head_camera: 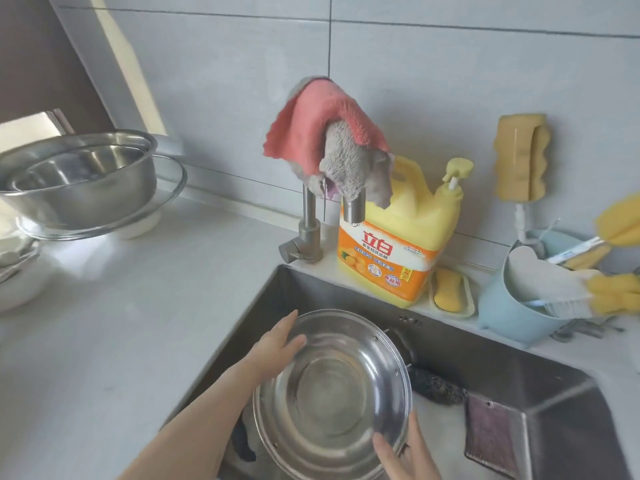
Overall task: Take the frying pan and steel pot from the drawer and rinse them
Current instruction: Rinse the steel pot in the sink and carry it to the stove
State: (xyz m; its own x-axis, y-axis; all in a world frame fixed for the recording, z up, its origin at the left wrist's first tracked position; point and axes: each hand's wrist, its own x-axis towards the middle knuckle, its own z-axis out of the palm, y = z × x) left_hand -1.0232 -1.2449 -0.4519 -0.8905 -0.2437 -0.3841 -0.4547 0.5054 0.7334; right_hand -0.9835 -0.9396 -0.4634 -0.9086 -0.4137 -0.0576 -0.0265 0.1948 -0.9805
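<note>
Steel pot [332, 393] tilted over sink [540, 407]. Left hand [277, 344] gripping far rim, thumb inside; right hand [405, 455] gripping near rim.

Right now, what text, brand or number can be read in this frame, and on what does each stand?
"立白": big red brand characters on the orange label of the yellow detergent jug.
The smaller lines and round badges beneath it on that label: too small and blurred to read.
No other text can be read.
</note>
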